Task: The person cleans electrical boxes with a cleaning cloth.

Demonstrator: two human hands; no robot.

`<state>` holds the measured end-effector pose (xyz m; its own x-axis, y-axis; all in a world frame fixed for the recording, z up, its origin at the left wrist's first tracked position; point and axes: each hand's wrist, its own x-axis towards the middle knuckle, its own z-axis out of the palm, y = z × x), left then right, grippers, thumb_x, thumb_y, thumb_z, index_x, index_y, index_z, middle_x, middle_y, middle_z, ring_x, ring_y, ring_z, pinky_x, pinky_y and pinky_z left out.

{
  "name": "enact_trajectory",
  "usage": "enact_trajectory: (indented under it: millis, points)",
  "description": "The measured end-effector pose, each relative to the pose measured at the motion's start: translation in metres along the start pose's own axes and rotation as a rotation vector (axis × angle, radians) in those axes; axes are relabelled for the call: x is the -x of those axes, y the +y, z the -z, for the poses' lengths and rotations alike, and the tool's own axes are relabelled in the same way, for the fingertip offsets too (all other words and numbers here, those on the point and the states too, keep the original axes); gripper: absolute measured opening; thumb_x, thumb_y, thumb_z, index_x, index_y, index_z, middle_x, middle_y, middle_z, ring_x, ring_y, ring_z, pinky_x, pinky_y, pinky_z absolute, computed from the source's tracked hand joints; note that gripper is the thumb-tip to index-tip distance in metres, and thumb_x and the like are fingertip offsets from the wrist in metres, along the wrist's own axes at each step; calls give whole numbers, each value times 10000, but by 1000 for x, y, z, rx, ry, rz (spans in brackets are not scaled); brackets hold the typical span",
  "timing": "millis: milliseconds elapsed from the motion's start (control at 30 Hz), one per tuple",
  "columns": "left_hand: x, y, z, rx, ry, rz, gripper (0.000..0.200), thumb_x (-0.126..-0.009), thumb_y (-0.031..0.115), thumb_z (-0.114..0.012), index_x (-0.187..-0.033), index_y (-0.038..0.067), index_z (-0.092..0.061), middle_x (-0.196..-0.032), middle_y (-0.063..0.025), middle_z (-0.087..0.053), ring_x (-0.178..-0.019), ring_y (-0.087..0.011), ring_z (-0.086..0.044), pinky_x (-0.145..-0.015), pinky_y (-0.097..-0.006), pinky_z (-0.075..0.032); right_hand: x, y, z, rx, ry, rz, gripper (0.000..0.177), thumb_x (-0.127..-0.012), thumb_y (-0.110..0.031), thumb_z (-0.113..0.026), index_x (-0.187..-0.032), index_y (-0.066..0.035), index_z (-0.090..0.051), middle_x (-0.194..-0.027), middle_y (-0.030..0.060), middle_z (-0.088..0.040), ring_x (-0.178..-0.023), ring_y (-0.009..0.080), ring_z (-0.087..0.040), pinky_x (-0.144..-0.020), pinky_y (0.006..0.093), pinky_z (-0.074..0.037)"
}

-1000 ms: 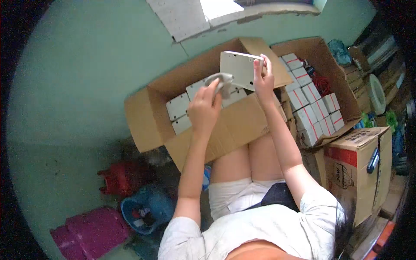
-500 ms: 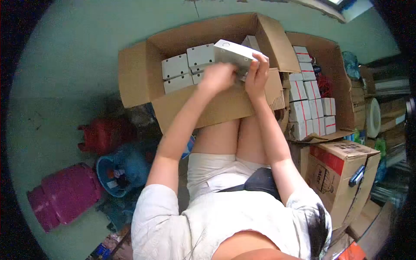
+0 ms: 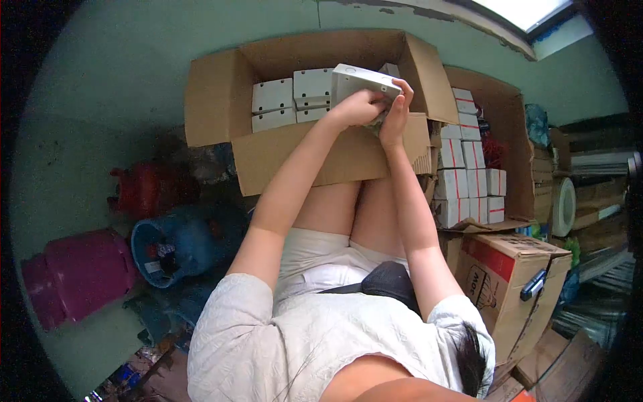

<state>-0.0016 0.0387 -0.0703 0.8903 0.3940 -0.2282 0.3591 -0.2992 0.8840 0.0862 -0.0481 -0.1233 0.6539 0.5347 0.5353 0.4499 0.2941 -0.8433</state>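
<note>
A white electrical box, with round marks on its side, is held tilted over the front of a large open carton. My right hand grips its right end, fingers wrapped over the edge. My left hand is at the box's near face with fingers curled together against it; what they hold, if anything, is hidden. Behind and left of it, white boxes with dark dots near their edges sit stacked inside the carton.
On the right a second carton holds several white boxes with red stripes. A closed carton stands nearer me, a dark blue object on it. Purple, blue and red gas cylinders are at left.
My left hand has moved slightly right and now sits steadier against the electrical box. My right hand keeps its hold. The whole view has shifted a little.
</note>
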Motion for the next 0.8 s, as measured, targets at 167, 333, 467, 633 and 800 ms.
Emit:
enact_trajectory:
  millis: [167, 333, 467, 633, 800]
  points:
    - [-14, -4, -34, 1050, 221, -24, 324, -942, 215, -554, -1154, -12, -642, -1065, -119, -674, -960, -152, -610, -797, -308, -499, 1, 7, 0, -63, 41, -53, 666, -993, -640, -253, -1288, -62, -405, -1146, 151, -519, -1095, 249, -501, -982, 398, -375]
    - [-7, 6, -24, 265, 172, -88, 300, -936, 182, -539, -1117, -20, -668, -991, -115, -712, -914, -180, -650, -796, -334, -508, 6, 15, 3, -195, 133, -79, 703, -975, -674, -264, -1288, -59, -401, -1184, 105, -450, -1147, 212, -430, -1036, 363, -303]
    - [-7, -5, -19, -163, 248, -138, 298, -917, 163, -559, -1122, -23, -668, -957, -122, -720, -883, -191, -666, -780, -332, -516, 4, 6, 1, -110, 136, -57, 710, -969, -682, -265, -1287, -62, -405, -1182, 96, -452, -1121, 207, -437, -1025, 358, -310]
    - [-15, -6, -31, 513, 336, -20, 258, -908, 112, -588, -1123, -10, -660, -1050, -111, -696, -928, -207, -665, -810, -347, -528, 5, 17, 1, -170, 105, -83, 715, -964, -688, -258, -1288, -68, -408, -1172, 101, -462, -1124, 209, -445, -1017, 357, -323]
    - [-19, 4, -59, 1377, 530, -37, 269, -953, 48, -521, -1205, -15, -591, -1151, -96, -639, -1028, -199, -619, -890, -329, -506, 4, 5, -3, -253, 108, -132, 674, -977, -665, -301, -1279, -76, -430, -1106, 60, -508, -1036, 168, -492, -946, 320, -389]
